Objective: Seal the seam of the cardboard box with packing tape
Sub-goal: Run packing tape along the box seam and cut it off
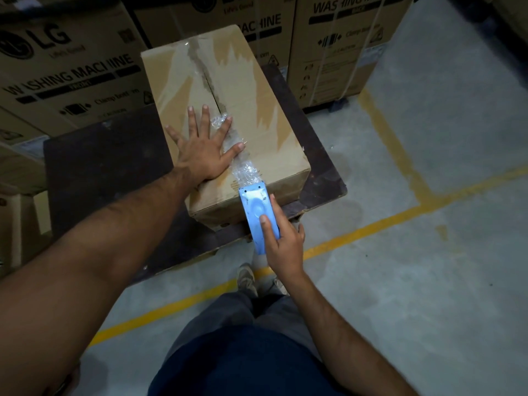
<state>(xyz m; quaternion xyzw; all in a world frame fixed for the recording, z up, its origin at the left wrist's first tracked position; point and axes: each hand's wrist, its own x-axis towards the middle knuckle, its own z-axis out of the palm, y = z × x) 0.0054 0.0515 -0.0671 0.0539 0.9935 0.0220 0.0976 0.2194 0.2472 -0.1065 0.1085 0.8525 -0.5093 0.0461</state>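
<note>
Pressing down flat on the cardboard box point(228, 115), the left hand point(204, 151) has its fingers point(225, 128) spread wide, gripping nothing, thumb and forefinger resting on the crinkled clear packing tape point(243, 164) that runs along the box's centre seam point(210, 81). At the box's near edge, the right hand point(281, 242) wraps closed around a blue tape dispenser point(258, 217), thumb on top. Carrying the box is a dark tabletop point(100, 164), with LG washing-machine cartons point(65, 72) stacked behind it.

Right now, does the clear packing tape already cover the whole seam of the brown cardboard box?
No: the clear packing tape runs only from the blue tape dispenser to the left hand, leaving the far seam untaped.
</note>
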